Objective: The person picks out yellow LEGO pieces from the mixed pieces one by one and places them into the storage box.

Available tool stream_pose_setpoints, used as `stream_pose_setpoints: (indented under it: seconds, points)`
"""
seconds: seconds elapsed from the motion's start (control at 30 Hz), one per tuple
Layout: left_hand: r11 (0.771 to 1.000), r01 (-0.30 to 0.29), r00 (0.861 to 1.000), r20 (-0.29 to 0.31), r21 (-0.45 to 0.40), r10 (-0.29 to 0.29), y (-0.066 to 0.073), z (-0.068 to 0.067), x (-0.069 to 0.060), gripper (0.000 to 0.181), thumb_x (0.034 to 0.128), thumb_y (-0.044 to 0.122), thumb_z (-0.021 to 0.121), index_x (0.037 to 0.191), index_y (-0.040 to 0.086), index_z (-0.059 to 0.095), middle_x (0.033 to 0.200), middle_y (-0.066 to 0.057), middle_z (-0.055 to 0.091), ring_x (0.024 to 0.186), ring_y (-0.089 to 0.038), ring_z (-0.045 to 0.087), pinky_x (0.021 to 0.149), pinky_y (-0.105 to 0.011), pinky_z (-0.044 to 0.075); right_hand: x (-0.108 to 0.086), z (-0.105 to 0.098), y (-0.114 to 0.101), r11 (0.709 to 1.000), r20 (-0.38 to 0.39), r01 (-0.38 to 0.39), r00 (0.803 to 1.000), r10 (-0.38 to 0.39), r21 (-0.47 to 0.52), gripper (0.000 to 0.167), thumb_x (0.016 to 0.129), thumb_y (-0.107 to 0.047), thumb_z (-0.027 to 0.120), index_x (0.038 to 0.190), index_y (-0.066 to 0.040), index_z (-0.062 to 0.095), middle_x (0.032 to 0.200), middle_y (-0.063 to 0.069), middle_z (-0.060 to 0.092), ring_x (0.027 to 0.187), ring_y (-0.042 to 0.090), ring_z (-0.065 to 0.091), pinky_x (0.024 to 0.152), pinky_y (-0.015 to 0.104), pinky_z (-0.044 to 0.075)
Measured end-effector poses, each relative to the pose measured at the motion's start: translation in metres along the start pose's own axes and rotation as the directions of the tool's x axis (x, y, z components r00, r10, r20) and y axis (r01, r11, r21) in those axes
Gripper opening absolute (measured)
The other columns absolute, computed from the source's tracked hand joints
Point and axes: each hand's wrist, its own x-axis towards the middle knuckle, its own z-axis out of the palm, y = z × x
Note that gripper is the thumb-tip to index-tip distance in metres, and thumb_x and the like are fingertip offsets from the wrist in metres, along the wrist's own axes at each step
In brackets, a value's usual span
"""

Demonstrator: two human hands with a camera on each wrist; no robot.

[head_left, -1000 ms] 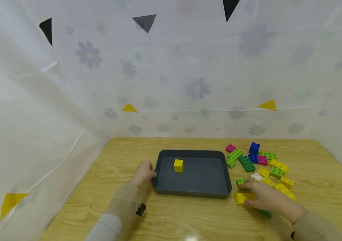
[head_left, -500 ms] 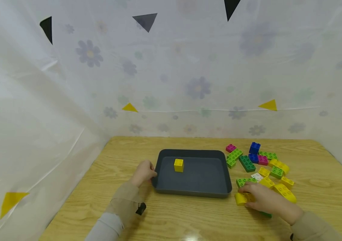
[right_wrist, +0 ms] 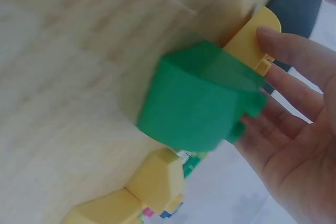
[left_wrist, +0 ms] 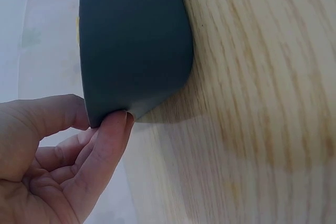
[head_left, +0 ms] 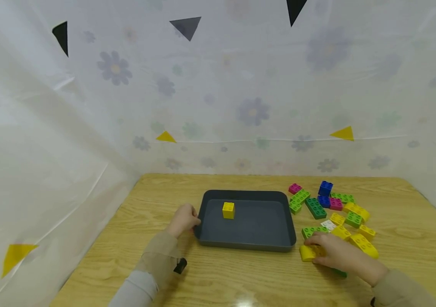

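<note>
My left hand (head_left: 182,220) pinches the left rim of a dark grey tray (head_left: 262,228), thumb on one side and fingertips on the other in the left wrist view. Inside the tray stands a small yellow toy building brick (head_left: 228,210). To the right of the tray, my right hand (head_left: 335,252) grips a yellow round-ended building brick (head_left: 307,253) low at the table. The right wrist view shows the thumb against this brick (right_wrist: 247,40), its far side hidden. A dark green rounded brick (right_wrist: 184,103) lies beneath the palm, mostly covered in the head view.
Several loose bricks spread over the table's right side: a light green brick (head_left: 312,231) beside my fingers, a white brick (head_left: 328,225), a blue brick (head_left: 325,188), a pink brick (head_left: 295,188) and a yellow rounded brick (head_left: 364,246). A patterned sheet (head_left: 252,111) hangs behind the table (head_left: 210,277).
My right fingers have drawn slightly toward me onto the yellow round-ended brick, uncovering more of the light green brick. My left hand and the tray have stayed put.
</note>
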Motion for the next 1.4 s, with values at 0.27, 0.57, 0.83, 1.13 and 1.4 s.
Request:
stream_pose_setpoints:
  seconds: [0.27, 0.57, 0.83, 1.13, 1.4]
  points:
    - [1.0, -0.007, 1.0, -0.01, 0.009, 0.007, 0.003, 0.0, -0.002, 0.043, 0.0753, -0.008, 0.059, 0.047, 0.012, 0.034, 0.041, 0.002, 0.033, 0.043, -0.024, 0.057, 0.048, -0.031, 0.05, -0.004, -0.027, -0.006, 0.998, -0.079, 0.0, 0.997, 0.005, 0.068, 0.036, 0.076, -0.014, 0.073, 0.108, -0.001, 0.061, 0.101, 0.006, 0.061, 0.086, 0.02, 0.058, 0.071, 0.033, 0.051]
    - [1.0, -0.015, 1.0, -0.017, -0.005, 0.015, 0.002, 0.001, 0.0, 0.043, 0.0745, -0.009, 0.058, 0.047, 0.012, 0.034, 0.041, 0.002, 0.033, 0.043, -0.026, 0.057, 0.048, -0.032, 0.05, 0.004, -0.059, -0.018, 0.998, -0.242, 0.062, 0.968, -0.068, -0.03, 0.038, 0.075, -0.008, 0.072, 0.109, 0.002, 0.06, 0.1, 0.009, 0.061, 0.084, 0.021, 0.058, 0.07, 0.035, 0.052]
    - [1.0, -0.018, 1.0, -0.008, -0.004, 0.018, 0.001, 0.0, -0.001, 0.046, 0.0752, -0.009, 0.058, 0.046, 0.013, 0.031, 0.041, 0.004, 0.028, 0.043, -0.028, 0.057, 0.048, -0.031, 0.05, 0.022, -0.077, -0.03, 0.993, -0.286, 0.081, 0.953, -0.103, -0.088, 0.036, 0.075, -0.008, 0.072, 0.108, 0.002, 0.061, 0.099, 0.011, 0.061, 0.083, 0.021, 0.057, 0.069, 0.035, 0.05]
    - [1.0, -0.009, 1.0, -0.024, 0.009, 0.009, 0.002, -0.001, 0.001, 0.042, 0.0742, -0.009, 0.061, 0.048, 0.011, 0.035, 0.042, 0.001, 0.036, 0.043, -0.025, 0.057, 0.046, -0.03, 0.049, 0.053, -0.088, -0.043, 0.998, -0.262, 0.056, 0.963, -0.064, -0.041, 0.038, 0.079, -0.005, 0.068, 0.114, 0.004, 0.058, 0.108, 0.017, 0.06, 0.093, 0.031, 0.058, 0.076, 0.04, 0.05]
    - [1.0, 0.013, 1.0, -0.01, 0.008, -0.013, 0.002, -0.001, -0.001, 0.043, 0.0758, -0.007, 0.061, 0.048, 0.012, 0.035, 0.042, 0.001, 0.034, 0.045, -0.026, 0.056, 0.048, -0.03, 0.048, 0.091, -0.084, -0.048, 1.0, -0.205, 0.006, 0.979, -0.001, 0.026, 0.041, 0.082, -0.009, 0.066, 0.12, 0.003, 0.055, 0.111, 0.017, 0.058, 0.098, 0.032, 0.056, 0.081, 0.041, 0.049]
